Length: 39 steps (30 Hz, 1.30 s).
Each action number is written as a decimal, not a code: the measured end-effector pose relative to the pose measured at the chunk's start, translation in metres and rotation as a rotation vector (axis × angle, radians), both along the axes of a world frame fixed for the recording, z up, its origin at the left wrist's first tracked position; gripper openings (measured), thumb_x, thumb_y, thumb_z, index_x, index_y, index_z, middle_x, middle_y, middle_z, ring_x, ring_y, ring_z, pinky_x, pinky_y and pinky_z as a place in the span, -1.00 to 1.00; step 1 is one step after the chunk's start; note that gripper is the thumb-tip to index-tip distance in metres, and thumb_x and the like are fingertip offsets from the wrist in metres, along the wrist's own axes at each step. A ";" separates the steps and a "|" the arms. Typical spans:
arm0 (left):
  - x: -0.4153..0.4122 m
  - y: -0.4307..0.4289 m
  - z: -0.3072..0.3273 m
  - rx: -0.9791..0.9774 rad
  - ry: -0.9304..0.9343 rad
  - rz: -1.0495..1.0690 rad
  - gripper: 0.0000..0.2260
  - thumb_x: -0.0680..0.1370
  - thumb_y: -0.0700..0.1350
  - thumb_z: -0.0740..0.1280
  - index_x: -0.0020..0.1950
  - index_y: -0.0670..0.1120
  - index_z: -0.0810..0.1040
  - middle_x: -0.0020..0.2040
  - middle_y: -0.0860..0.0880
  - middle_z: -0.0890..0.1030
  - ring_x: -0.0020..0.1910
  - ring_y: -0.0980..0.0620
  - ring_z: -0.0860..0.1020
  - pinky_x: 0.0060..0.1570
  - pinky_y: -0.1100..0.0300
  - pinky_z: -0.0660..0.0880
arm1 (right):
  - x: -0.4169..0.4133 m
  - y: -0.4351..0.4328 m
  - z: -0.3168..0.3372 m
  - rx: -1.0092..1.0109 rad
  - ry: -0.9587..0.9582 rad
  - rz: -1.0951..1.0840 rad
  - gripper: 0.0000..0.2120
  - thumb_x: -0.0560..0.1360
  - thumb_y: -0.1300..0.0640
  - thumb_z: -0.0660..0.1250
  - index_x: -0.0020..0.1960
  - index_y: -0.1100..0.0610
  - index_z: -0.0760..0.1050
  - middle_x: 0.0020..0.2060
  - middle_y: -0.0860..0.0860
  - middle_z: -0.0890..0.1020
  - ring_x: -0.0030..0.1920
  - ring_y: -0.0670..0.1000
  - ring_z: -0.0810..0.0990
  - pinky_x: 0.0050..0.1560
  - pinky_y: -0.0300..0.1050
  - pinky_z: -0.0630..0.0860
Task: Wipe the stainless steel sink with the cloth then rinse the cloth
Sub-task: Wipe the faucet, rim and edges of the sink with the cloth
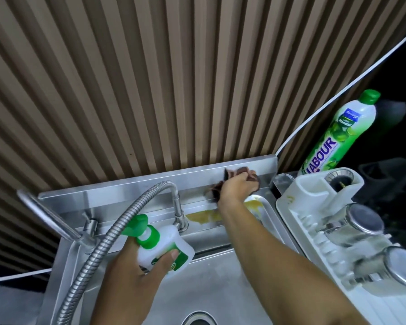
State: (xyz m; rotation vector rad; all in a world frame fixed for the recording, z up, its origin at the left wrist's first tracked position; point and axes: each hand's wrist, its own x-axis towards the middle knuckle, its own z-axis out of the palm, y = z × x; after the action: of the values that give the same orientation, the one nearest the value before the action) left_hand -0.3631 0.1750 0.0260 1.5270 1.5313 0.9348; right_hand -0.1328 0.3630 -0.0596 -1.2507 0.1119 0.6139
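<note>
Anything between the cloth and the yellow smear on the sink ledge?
Nothing visible. The right hand holds the cloth on the backsplash just above the smear; the bottle in the left hand sits further left.

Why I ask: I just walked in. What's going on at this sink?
A person is wiping the sink. The right hand grips a dark cloth against the sink's back wall, just above a yellow smear. The left hand holds a white, green-capped bottle over the sink.
</note>
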 end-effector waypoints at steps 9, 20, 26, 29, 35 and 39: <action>-0.003 -0.002 0.000 0.027 0.039 0.005 -0.68 0.39 -0.06 0.58 -0.03 0.20 0.51 -0.16 0.36 0.62 -0.22 0.26 0.58 -0.26 0.52 0.40 | 0.052 -0.018 -0.017 -0.275 -0.601 0.124 -0.42 0.71 0.17 0.07 0.62 0.36 -0.07 0.63 0.26 0.00 0.63 0.22 0.00 0.61 -0.04 -0.07; -0.002 -0.001 -0.006 -0.012 0.020 0.019 -0.71 0.41 -0.07 0.57 0.02 0.14 0.55 -0.16 0.27 0.67 -0.25 0.19 0.61 -0.30 0.47 0.43 | -0.005 -0.062 -0.016 -0.179 -1.794 0.902 -0.43 0.61 0.23 0.14 0.60 0.24 0.16 0.53 0.21 0.32 0.56 0.25 0.19 0.60 0.09 -0.09; -0.004 -0.001 -0.008 -0.030 0.018 0.045 -0.71 0.40 -0.06 0.58 0.02 0.11 0.56 -0.15 0.27 0.67 -0.22 0.21 0.62 -0.29 0.48 0.43 | -0.009 -0.079 -0.057 0.000 -1.978 1.190 -0.46 0.62 0.16 0.24 0.57 0.20 0.25 0.48 0.14 0.41 0.48 0.16 0.32 0.56 0.11 0.23; -0.003 -0.001 -0.007 -0.023 0.030 0.039 -0.71 0.40 -0.06 0.58 0.02 0.11 0.55 -0.16 0.29 0.66 -0.24 0.20 0.62 -0.30 0.47 0.44 | -0.014 -0.089 -0.065 -0.034 -1.990 1.202 -0.52 0.58 0.10 0.25 0.48 0.17 0.39 0.37 0.09 0.52 0.34 0.13 0.45 0.40 0.09 0.40; 0.001 0.001 -0.004 -0.002 0.059 0.026 -0.74 0.42 -0.10 0.57 -0.03 0.10 0.54 -0.19 0.31 0.65 -0.26 0.25 0.60 -0.31 0.48 0.42 | -0.014 -0.096 -0.059 -0.135 -1.991 1.201 -0.54 0.52 0.01 0.23 0.40 0.06 0.48 0.36 -0.07 0.51 0.39 0.02 0.39 0.45 0.03 0.29; 0.004 0.003 -0.002 -0.001 0.079 -0.019 -0.75 0.44 -0.05 0.55 -0.02 0.11 0.53 -0.14 0.36 0.62 -0.21 0.29 0.58 -0.24 0.51 0.39 | 0.018 -0.110 -0.057 -0.303 -1.993 1.167 -0.52 0.54 -0.07 0.20 0.42 0.02 0.47 0.39 -0.07 0.50 0.44 0.03 0.37 0.48 0.09 0.23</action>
State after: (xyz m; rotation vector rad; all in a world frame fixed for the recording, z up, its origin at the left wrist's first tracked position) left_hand -0.3590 0.1781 0.0236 1.5916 1.5697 0.8716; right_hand -0.1150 0.2526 -0.1169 -1.6278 -2.3426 0.0154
